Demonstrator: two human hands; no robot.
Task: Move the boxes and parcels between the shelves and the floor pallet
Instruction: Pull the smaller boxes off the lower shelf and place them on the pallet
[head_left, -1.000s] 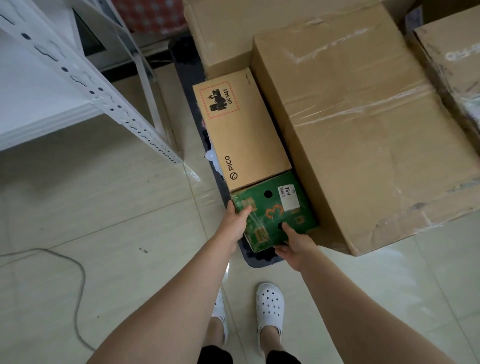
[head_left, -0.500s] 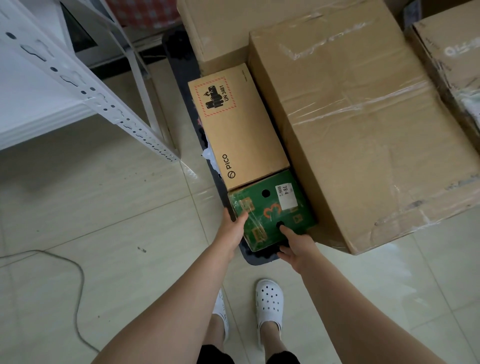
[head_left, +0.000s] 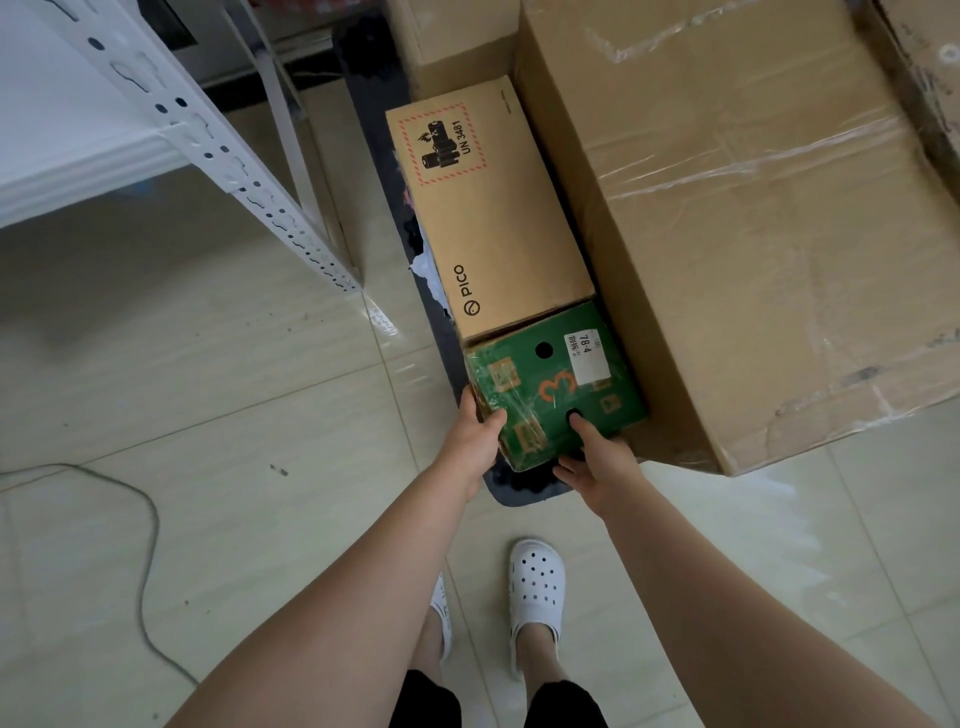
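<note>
Nearest the camera, two feet in white clogs (head_left: 535, 582) stand on the pale tiled floor (head_left: 260, 415), with a grey cable (head_left: 148, 525) curling over the tiles to the left. Both bare forearms reach forward and down to a small green box (head_left: 556, 389), which lies at the near end of a dark floor pallet (head_left: 524, 486). The left hand (head_left: 475, 441) grasps the box's near-left corner, its thumb laid over the top edge and its fingers running down the left side. The right hand (head_left: 597, 462) grasps the near-right part, one fingertip at a round hole in the top face and the other fingers curled along the near face; how far they reach under the box cannot be told. The box thus sits between the two hands and just beyond them, its near edge held and its far edge touching a brown PICO box (head_left: 498, 208) bearing a red-bordered battery label. A white sticker and an orange 3 show on the green top, which is wrapped in clear tape. To the right, close against both boxes, stands a large taped carton (head_left: 753, 234). Farther back another brown carton (head_left: 452, 36) stands behind the PICO box. At upper left a white metal shelf rack (head_left: 171, 114) rises from the floor, well apart from the hands.
</note>
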